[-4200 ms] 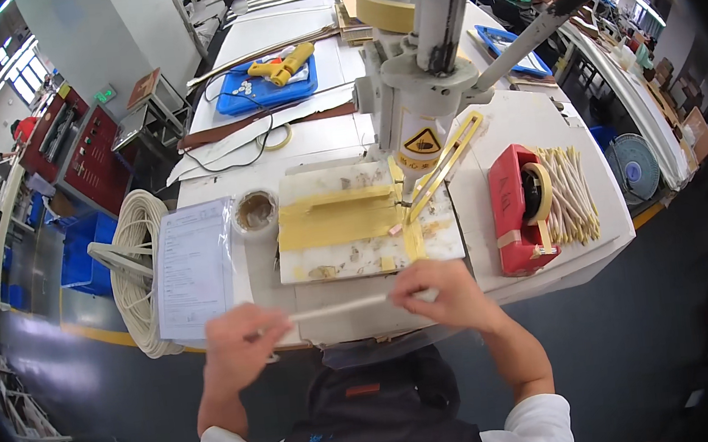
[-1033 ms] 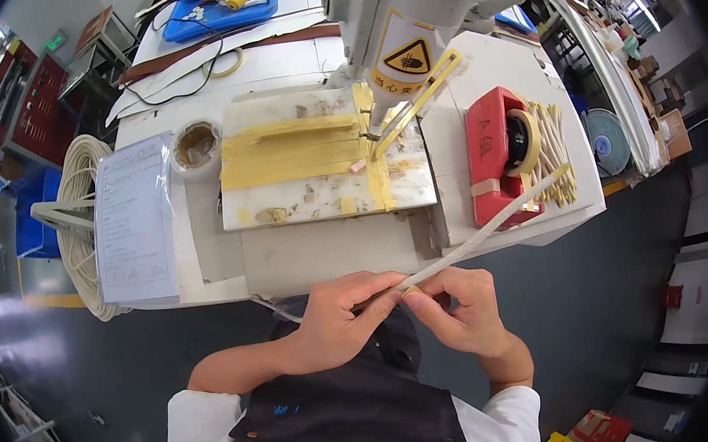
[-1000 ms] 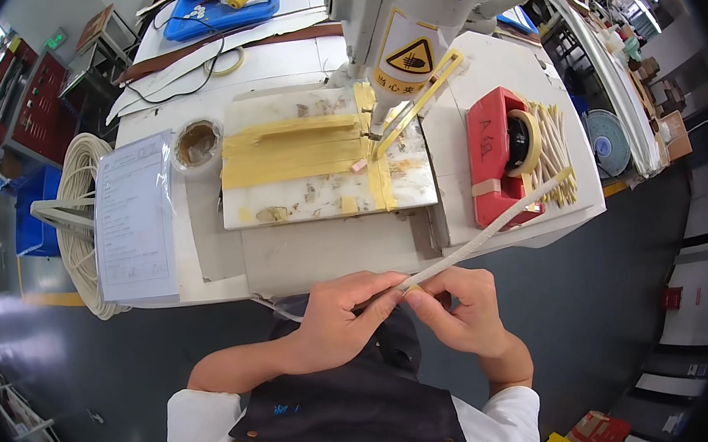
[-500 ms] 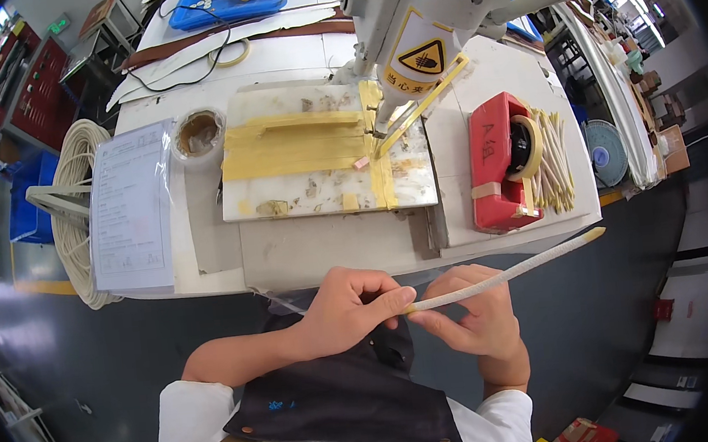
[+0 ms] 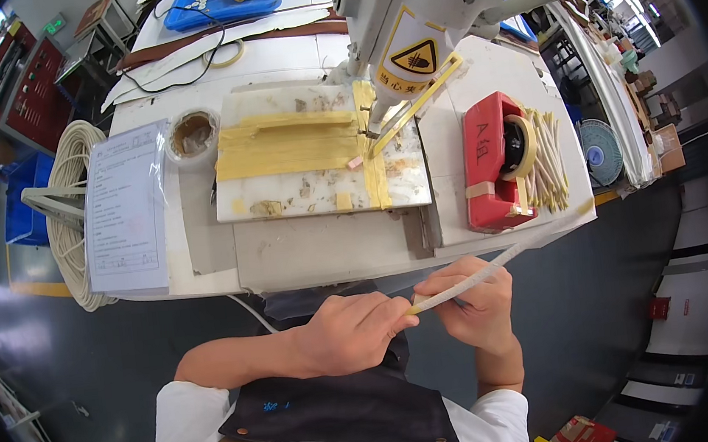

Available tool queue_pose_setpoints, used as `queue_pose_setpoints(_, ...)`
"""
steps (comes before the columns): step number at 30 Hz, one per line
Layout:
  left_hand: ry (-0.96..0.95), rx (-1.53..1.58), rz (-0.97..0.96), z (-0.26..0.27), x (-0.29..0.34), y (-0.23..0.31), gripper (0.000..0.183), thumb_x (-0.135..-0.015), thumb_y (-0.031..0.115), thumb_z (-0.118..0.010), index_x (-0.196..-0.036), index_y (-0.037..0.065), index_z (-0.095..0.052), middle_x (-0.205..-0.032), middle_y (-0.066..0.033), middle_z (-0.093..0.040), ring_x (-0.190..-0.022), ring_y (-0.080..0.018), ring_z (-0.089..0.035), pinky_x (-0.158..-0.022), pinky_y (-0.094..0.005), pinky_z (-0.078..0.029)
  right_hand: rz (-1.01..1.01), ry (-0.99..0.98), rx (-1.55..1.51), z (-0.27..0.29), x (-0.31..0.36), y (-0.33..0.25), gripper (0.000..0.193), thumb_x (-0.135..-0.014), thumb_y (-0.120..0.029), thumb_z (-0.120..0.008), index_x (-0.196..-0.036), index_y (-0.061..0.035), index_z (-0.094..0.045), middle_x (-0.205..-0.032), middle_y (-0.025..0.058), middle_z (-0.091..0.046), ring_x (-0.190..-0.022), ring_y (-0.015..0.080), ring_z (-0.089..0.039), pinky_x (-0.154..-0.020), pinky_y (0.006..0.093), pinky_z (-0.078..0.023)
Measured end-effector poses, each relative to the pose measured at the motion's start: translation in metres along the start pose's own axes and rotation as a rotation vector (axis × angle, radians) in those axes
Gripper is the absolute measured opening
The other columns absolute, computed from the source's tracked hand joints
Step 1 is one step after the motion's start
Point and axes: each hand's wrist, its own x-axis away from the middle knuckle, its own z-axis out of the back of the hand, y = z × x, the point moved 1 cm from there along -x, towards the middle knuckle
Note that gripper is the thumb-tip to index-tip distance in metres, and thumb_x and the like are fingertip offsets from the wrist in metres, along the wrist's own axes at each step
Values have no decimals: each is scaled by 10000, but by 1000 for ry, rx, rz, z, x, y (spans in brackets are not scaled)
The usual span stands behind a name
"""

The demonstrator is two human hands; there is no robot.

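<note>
A pale braided cord (image 5: 487,274), its ends wrapped in yellow tape, runs from my hands up to the right toward the table's front edge. My left hand (image 5: 355,333) is closed, pinching the near taped end between thumb and fingers. Close beside it, my right hand (image 5: 474,303) is curled at the same cord, which crosses over its fingers. Another thin pale strand (image 5: 252,311) hangs left of my left hand, below the table edge; whether it belongs to the same cord I cannot tell. Both hands are in front of the table, above my dark apron (image 5: 338,414).
A grey press (image 5: 410,11) stands over a white plate (image 5: 300,194) with yellow tape. Right of it are a red tape dispenser (image 5: 485,161) and several taped cords (image 5: 547,160). A document sheet (image 5: 127,209), a tape roll (image 5: 193,138) and a cord coil (image 5: 69,223) lie left.
My left hand has moved slightly down and its fingers have rolled over the taped end. My right hand has turned and risen a little. The cord's far end has swung upward and blurred.
</note>
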Motion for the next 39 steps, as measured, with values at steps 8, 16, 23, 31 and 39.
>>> queue_pose_setpoints(8,-582,1351,1072,14,-11,-13,306,-1055,232,-582,-967,-36,-701,-684,-32,-632,-494,-59,-565,-438,-207,-447,26,41,-174,-14,12,13,392,-658,88,-786,-1026,-47,-780,-767,76,-748,-639,195,-697,-616,287,-541)
queue_pose_setpoints(16,-649,920,926,11,-14,-4,265,-1003,196,-652,-993,-62,-709,-752,-51,-682,-538,-83,-594,-484,-220,-471,-323,226,-965,-31,18,19,893,-767,40,-823,-1540,-10,-379,-1140,168,-724,-1079,279,-692,-935,337,-536)
queue_pose_setpoints(23,-21,-253,-208,10,3,-19,260,-797,63,-756,-1033,-44,-726,-869,-73,-705,-619,-141,-636,-529,-240,-508,-505,-21,-1213,-33,44,19,322,-833,17,-735,-1145,82,-689,-1069,155,-672,-923,205,-687,-808,307,-558)
queue_pose_setpoints(31,-74,-348,-246,19,8,-15,234,-830,94,-759,-1027,-30,-732,-804,-51,-671,-592,-123,-603,-495,-242,-469,-530,-127,-693,-29,40,17,244,-796,1,-812,-1031,29,-755,-881,87,-717,-770,154,-687,-673,283,-543)
queue_pose_setpoints(39,-331,665,688,11,14,-23,221,-998,190,-659,-963,-23,-703,-648,-27,-572,-504,-72,-514,-417,-227,-385,-80,-105,-363,-29,20,24,169,-758,-22,-839,-911,-12,-769,-810,91,-728,-687,195,-692,-588,298,-541)
